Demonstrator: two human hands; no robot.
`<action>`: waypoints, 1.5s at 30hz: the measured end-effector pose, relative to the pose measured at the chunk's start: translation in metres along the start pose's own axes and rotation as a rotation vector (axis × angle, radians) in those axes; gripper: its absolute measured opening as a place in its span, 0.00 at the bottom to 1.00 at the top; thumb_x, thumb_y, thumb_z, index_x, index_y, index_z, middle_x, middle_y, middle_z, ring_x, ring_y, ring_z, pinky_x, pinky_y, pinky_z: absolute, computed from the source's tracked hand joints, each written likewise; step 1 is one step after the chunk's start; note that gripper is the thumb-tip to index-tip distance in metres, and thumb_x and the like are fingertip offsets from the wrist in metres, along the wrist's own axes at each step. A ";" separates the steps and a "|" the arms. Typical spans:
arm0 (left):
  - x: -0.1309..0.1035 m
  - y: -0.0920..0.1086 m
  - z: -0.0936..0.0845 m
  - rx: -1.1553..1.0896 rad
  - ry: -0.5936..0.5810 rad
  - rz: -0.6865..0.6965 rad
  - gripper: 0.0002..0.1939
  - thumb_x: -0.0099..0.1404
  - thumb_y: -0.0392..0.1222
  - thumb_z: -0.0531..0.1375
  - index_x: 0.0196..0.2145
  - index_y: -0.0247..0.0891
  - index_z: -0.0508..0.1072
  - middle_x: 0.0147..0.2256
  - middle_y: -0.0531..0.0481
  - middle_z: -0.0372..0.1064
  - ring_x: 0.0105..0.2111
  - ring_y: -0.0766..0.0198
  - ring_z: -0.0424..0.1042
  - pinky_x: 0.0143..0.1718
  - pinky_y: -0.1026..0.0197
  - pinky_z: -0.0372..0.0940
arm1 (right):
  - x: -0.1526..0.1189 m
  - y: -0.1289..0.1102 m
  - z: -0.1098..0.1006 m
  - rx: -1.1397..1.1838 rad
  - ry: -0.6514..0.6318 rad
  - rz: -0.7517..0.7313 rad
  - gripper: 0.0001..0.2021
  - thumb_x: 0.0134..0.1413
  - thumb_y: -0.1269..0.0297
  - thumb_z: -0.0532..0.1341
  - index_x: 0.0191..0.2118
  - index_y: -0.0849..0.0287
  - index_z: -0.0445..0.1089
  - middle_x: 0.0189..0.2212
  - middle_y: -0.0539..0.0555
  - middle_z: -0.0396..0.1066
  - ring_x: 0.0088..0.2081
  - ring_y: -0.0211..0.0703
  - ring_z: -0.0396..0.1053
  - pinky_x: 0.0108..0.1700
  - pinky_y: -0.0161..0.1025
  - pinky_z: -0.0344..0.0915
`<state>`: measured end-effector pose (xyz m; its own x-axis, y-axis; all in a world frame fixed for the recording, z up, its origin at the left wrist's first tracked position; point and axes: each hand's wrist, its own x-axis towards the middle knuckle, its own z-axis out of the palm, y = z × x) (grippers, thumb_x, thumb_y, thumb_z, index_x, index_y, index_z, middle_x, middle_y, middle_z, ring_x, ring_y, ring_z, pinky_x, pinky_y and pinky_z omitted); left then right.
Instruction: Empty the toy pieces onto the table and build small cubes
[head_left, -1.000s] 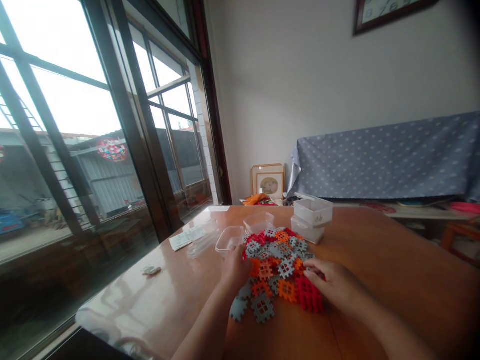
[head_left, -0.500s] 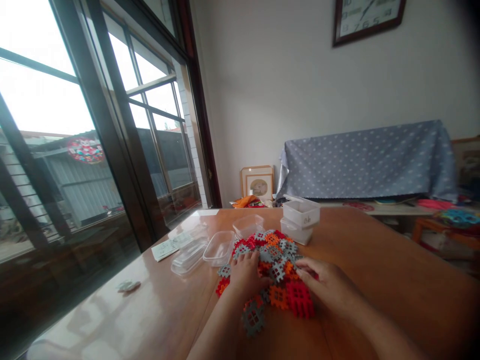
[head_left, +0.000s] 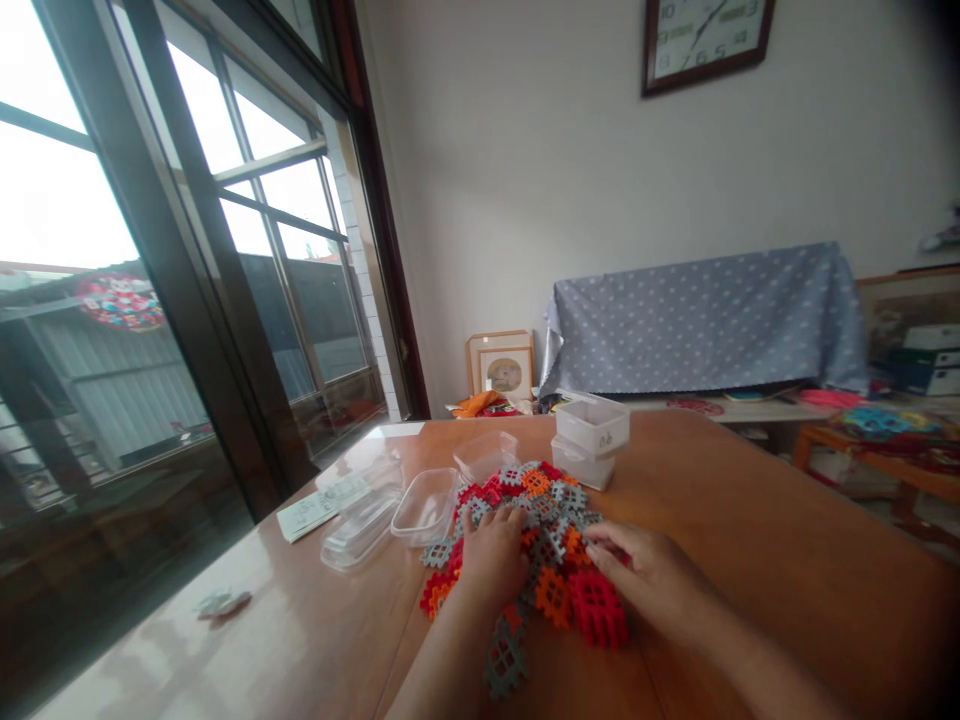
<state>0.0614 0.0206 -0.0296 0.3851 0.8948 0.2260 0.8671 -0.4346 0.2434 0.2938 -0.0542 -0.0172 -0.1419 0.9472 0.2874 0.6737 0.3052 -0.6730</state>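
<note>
A heap of interlocking plastic building pieces (head_left: 551,545), toothed squares with window-like holes in red, orange and grey, lies on the wooden table. My left hand (head_left: 495,545) rests palm down on the heap's left side, fingers spread over the grey and red pieces. At the heap's right edge is my right hand (head_left: 637,560), its fingers bent and thumb apart, touching or very near the pieces; nothing shows in its grasp. Below it sits a thick red block of pieces (head_left: 598,608). A grey piece (head_left: 506,657) lies nearest me, beside my left forearm.
Behind the heap stand open clear plastic boxes (head_left: 425,508) and two stacked lidded white boxes (head_left: 592,428). Clear lids (head_left: 361,528) and a printed paper (head_left: 321,508) lie to the left. A small pale object (head_left: 223,602) sits near the table's left edge.
The view has turned slightly right, so everything sits further left. My left hand's fingers have shifted a little across the heap. My right hand stays at its right edge.
</note>
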 end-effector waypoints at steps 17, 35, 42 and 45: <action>0.009 -0.030 -0.002 -0.362 0.314 -0.054 0.20 0.67 0.39 0.55 0.55 0.44 0.73 0.51 0.41 0.75 0.50 0.48 0.73 0.51 0.51 0.63 | -0.001 -0.001 -0.001 -0.034 0.003 0.001 0.15 0.62 0.53 0.55 0.46 0.50 0.75 0.40 0.52 0.80 0.41 0.49 0.76 0.44 0.40 0.68; 0.014 -0.048 -0.003 -1.629 0.309 -0.331 0.19 0.51 0.40 0.68 0.42 0.35 0.74 0.30 0.49 0.75 0.25 0.64 0.74 0.29 0.62 0.70 | -0.002 -0.001 -0.001 -0.017 -0.017 0.019 0.17 0.64 0.50 0.54 0.48 0.51 0.74 0.42 0.53 0.80 0.43 0.50 0.76 0.46 0.42 0.69; 0.015 -0.052 0.003 -1.458 0.318 -0.322 0.18 0.58 0.50 0.66 0.41 0.35 0.74 0.25 0.53 0.71 0.21 0.68 0.69 0.22 0.66 0.65 | -0.001 0.005 -0.002 -0.035 0.000 0.016 0.16 0.64 0.51 0.55 0.49 0.50 0.74 0.42 0.52 0.80 0.43 0.50 0.77 0.45 0.41 0.69; 0.016 -0.050 0.003 -1.358 0.321 -0.336 0.20 0.58 0.53 0.65 0.41 0.35 0.74 0.26 0.53 0.70 0.21 0.67 0.69 0.22 0.67 0.64 | -0.001 0.006 -0.001 -0.035 0.006 0.018 0.16 0.64 0.50 0.55 0.49 0.50 0.74 0.43 0.52 0.80 0.43 0.49 0.77 0.45 0.41 0.69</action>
<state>0.0252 0.0565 -0.0406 -0.0193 0.9910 0.1328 -0.1374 -0.1342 0.9814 0.2989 -0.0532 -0.0212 -0.1253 0.9518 0.2799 0.7008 0.2846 -0.6541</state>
